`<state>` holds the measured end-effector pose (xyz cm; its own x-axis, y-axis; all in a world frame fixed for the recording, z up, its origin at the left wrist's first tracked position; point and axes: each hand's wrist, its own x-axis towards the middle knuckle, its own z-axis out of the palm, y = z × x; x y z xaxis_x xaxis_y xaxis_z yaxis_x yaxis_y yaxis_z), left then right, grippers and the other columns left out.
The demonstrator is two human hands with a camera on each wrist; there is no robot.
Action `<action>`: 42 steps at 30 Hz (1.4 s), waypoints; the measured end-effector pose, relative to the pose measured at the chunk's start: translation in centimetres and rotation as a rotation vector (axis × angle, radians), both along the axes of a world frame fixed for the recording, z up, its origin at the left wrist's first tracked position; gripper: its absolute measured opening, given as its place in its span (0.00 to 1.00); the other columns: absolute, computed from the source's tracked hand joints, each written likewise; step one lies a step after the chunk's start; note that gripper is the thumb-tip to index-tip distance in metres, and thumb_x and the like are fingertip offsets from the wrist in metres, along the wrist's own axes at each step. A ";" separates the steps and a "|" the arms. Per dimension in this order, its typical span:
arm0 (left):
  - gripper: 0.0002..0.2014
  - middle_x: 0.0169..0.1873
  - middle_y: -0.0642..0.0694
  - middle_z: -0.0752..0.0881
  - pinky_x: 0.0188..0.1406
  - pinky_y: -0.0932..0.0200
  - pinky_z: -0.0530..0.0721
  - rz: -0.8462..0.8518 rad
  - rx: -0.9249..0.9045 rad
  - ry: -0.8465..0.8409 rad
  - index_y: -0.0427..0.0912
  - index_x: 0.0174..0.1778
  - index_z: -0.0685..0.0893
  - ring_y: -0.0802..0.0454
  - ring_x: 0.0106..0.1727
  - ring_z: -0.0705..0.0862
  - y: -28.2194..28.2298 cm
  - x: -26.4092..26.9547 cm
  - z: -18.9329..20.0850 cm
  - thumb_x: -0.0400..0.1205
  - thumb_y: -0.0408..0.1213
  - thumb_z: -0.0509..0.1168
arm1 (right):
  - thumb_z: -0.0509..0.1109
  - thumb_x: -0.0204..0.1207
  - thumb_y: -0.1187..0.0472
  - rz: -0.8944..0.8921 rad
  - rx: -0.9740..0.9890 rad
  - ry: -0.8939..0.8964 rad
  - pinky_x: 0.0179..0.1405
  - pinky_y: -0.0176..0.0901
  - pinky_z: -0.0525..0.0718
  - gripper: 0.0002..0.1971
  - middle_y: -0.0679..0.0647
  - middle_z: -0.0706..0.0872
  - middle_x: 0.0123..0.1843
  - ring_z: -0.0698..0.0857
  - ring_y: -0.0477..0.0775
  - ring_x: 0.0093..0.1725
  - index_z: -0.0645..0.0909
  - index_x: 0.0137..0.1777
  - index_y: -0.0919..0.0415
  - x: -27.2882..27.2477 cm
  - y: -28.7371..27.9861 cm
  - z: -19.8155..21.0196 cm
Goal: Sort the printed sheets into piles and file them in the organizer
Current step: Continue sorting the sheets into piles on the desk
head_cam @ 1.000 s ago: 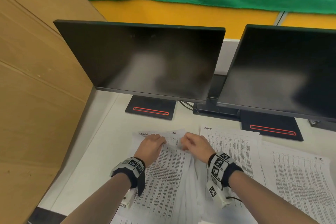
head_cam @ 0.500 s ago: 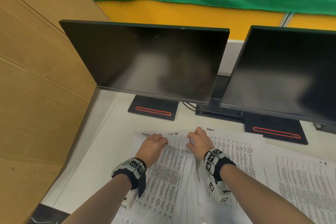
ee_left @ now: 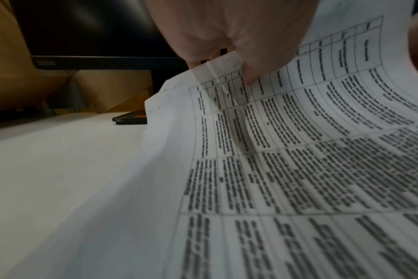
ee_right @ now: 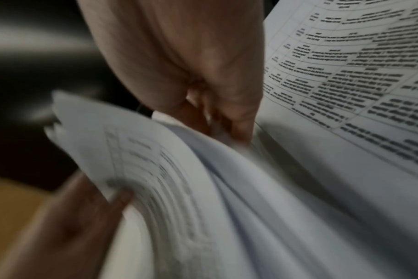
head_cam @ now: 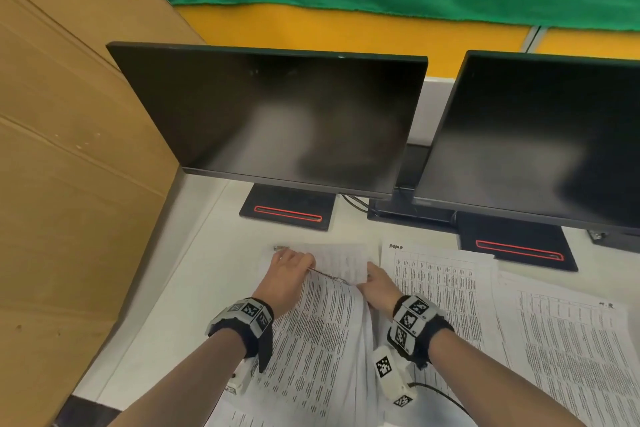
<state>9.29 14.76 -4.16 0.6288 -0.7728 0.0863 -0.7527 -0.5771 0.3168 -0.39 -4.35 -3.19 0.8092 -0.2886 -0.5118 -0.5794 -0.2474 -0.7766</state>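
A thick stack of printed sheets (head_cam: 322, 329) lies on the white desk in front of me. My left hand (head_cam: 289, 270) pinches the top far edge of the stack, thumb on the printed table (ee_left: 286, 117). My right hand (head_cam: 375, 282) grips the stack's right far corner, fingers curled into the fanned page edges (ee_right: 203, 169). A folded-back sheet (head_cam: 341, 262) stands between the two hands. Two more spreads of printed sheets lie to the right, one (head_cam: 440, 284) beside my right hand and one (head_cam: 571, 350) further right. No organizer shows in any view.
Two dark monitors (head_cam: 277, 118) (head_cam: 540, 139) stand at the back on black bases (head_cam: 287, 206). A brown cardboard panel (head_cam: 69, 166) walls off the left side. Bare white desk (head_cam: 194, 281) lies left of the stack. A cable (head_cam: 440, 395) trails from my right wrist.
Both hands have shifted slightly along the stack's far edge. The top sheet's far end has folded up further between them, and the view has tilted down a little.
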 end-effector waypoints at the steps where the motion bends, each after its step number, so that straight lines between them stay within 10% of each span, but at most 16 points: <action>1: 0.13 0.47 0.51 0.83 0.60 0.56 0.65 -0.004 0.000 -0.004 0.48 0.50 0.72 0.48 0.53 0.74 0.0 0.2 -0.1 0.78 0.24 0.57 | 0.59 0.76 0.71 -0.103 -0.005 0.009 0.70 0.59 0.77 0.18 0.57 0.82 0.63 0.80 0.60 0.66 0.74 0.65 0.60 0.0 -0.4 0.4; 5: 0.15 0.47 0.51 0.82 0.55 0.59 0.64 -0.026 0.012 -0.002 0.50 0.50 0.70 0.49 0.53 0.72 0.0 0.6 -0.3 0.77 0.24 0.58 | 0.52 0.80 0.73 -0.318 -0.134 0.103 0.77 0.53 0.66 0.27 0.63 0.66 0.79 0.66 0.63 0.78 0.57 0.80 0.66 -1.0 -4.8 2.7; 12: 0.15 0.50 0.49 0.83 0.61 0.53 0.70 -0.051 0.027 -0.010 0.49 0.53 0.71 0.47 0.54 0.73 -0.4 0.6 -0.9 0.77 0.24 0.59 | 0.59 0.77 0.67 -0.508 -0.434 0.327 0.63 0.55 0.77 0.17 0.73 0.81 0.63 0.80 0.73 0.62 0.74 0.65 0.74 -7.1 -15.0 2.5; 17: 0.12 0.50 0.49 0.83 0.60 0.54 0.69 -0.041 0.021 -0.023 0.46 0.54 0.75 0.47 0.54 0.74 -0.6 0.6 -1.4 0.79 0.26 0.58 | 0.67 0.76 0.61 -0.646 -0.707 0.354 0.71 0.67 0.69 0.32 0.67 0.66 0.74 0.69 0.68 0.72 0.58 0.78 0.58 -8.0 -13.3 3.3; 23: 0.10 0.49 0.49 0.83 0.60 0.54 0.69 -0.038 -0.003 -0.031 0.46 0.53 0.76 0.48 0.53 0.75 -0.8 0.2 -0.9 0.81 0.28 0.58 | 0.62 0.80 0.57 0.000 -0.821 -0.156 0.72 0.56 0.67 0.20 0.54 0.69 0.73 0.67 0.56 0.73 0.72 0.73 0.49 -1.5 -5.4 2.7; 28: 0.19 0.43 0.52 0.83 0.56 0.58 0.66 -0.028 -0.002 -0.056 0.51 0.49 0.70 0.48 0.46 0.77 -0.1 -0.1 -0.8 0.72 0.23 0.65 | 0.61 0.81 0.56 0.326 -0.781 -0.187 0.68 0.52 0.71 0.19 0.51 0.73 0.66 0.70 0.53 0.67 0.74 0.71 0.44 3.2 -0.1 1.6; 34: 0.23 0.42 0.51 0.83 0.55 0.59 0.63 -0.020 -0.022 -0.061 0.52 0.49 0.68 0.47 0.45 0.79 0.1 -0.1 -0.8 0.68 0.21 0.67 | 0.60 0.82 0.57 0.411 -0.948 -0.266 0.61 0.50 0.72 0.08 0.51 0.78 0.56 0.74 0.54 0.58 0.80 0.53 0.54 3.6 0.0 1.9; 42: 0.20 0.57 0.45 0.79 0.55 0.53 0.79 0.010 -0.022 -0.154 0.49 0.47 0.75 0.49 0.56 0.72 -0.4 -0.4 -0.2 0.66 0.26 0.73 | 0.60 0.82 0.60 0.271 -0.287 -0.216 0.36 0.40 0.75 0.07 0.51 0.79 0.38 0.76 0.48 0.35 0.70 0.42 0.56 0.2 -1.6 1.6</action>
<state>8.88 14.37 -4.36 0.6147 -0.7632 0.1993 -0.7875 -0.5793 0.2106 -0.16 -5.95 -1.59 0.9547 -0.1567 -0.2528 -0.2958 -0.5908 -0.7507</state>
